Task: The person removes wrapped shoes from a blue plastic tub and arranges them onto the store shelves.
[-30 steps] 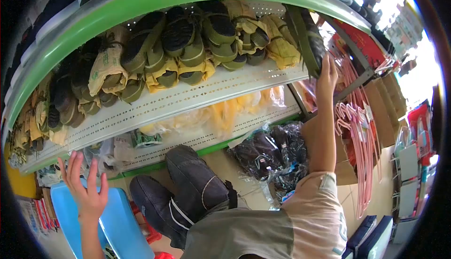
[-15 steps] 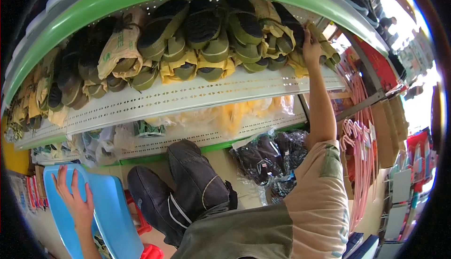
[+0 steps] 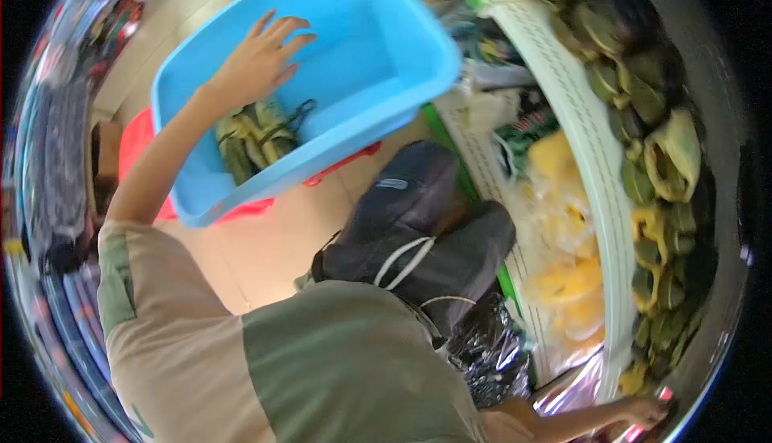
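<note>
My left hand (image 3: 261, 57) hovers over a blue plastic tub (image 3: 446, 57), its fingers spread and nothing in them. Inside the tub, below that hand, lies a bundle of olive-green and tan shoes (image 3: 257, 141), partly covered by the wrist. At the lower right edge of the view, my right hand (image 3: 643, 412) reaches to the end of a shelf row of olive-green shoes (image 3: 647, 170). Its fingers look curled but are blurred, and whatever they touch cannot be made out.
The white shelf (image 3: 591, 162) runs down my right side, with yellow plastic-wrapped goods (image 3: 563, 282) beneath it. Black plastic-wrapped packets (image 3: 490, 346) lie by my knees. Red plastic (image 3: 133, 149) shows under the tub. Stacked folded goods (image 3: 60, 153) line the left.
My view has swung left toward the tub, so the shelf now runs down the right side. My left hand has gone from the tub's rim to above its inside. My right hand stays by the shelf's end.
</note>
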Demonstrator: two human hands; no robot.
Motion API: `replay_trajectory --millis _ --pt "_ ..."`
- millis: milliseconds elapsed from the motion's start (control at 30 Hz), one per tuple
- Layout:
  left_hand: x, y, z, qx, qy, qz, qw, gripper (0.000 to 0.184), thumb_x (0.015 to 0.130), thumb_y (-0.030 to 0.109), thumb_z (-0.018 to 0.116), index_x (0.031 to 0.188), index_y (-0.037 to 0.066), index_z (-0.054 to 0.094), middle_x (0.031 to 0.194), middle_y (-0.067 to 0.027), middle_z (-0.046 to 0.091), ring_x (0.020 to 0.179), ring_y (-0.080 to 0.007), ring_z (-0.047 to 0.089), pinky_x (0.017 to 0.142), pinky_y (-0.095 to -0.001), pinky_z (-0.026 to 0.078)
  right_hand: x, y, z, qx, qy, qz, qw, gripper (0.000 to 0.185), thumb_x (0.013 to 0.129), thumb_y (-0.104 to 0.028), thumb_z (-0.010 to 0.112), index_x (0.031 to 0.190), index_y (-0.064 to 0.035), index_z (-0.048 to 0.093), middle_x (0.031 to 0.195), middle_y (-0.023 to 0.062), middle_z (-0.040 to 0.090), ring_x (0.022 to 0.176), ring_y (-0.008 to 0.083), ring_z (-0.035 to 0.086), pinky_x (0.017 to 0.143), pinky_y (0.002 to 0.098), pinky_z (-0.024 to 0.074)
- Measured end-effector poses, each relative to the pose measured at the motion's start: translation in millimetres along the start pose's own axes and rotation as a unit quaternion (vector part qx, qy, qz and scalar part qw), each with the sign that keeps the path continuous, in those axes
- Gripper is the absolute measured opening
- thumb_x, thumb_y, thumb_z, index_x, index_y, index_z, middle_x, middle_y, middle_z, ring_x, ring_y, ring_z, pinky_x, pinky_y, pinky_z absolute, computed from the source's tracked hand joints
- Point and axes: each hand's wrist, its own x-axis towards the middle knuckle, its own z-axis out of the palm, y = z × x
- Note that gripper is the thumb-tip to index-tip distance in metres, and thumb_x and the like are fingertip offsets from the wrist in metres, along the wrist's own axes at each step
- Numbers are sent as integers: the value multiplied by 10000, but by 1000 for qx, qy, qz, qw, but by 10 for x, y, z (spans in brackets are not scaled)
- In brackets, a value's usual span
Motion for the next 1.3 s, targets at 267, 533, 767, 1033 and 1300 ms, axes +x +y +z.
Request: replay_trajectory --millis 267,533,767,1033,1300 --pt "-1131 -376 902 32 -303 4 952 682 760 124 713 1388 60 456 1427 -131 453 1389 -296 393 1163 -540 293 -429 -1586 57 157 64 64 983 341 1027 -315 516 1101 -2 632 1064 134 623 989 241 591 884 381 467" --pt "-1156 -202 1493 16 -251 143 957 490 793 108 665 1264 70 537 1228 -88 547 1220 -219 520 1118 -505 330 -611 -2365 154 218 -1 92 972 322 1038 -335 497 1138 -54 616 1110 129 623 1009 214 576 917 397 443" --pt "-873 -311 1578 50 -251 174 951 359 775 137 685 1111 71 579 963 -41 595 1078 -216 593 1143 -519 307 -620 -2341 113 204 -20 88 975 343 1041 -207 450 1134 60 644 1116 142 683 1049 215 673 912 372 593" --pt "-346 -481 431 82 -103 38 991 555 651 134 782 1158 57 569 1136 -67 609 1158 -231 568 1150 -535 311 -554 -2202 -118 -240 -42 -197 949 300 1045 -237 445 1160 -104 688 1175 103 678 1070 212 660 853 321 584" --pt "447 136 -914 123 131 65 982 489 746 97 682 1220 49 575 1276 -80 584 1224 -242 548 1124 -536 312 -1438 -3454 -41 328 -294 -18 898 233 999 -165 499 1118 30 546 1183 296 598 1046 373 635 846 427 567"
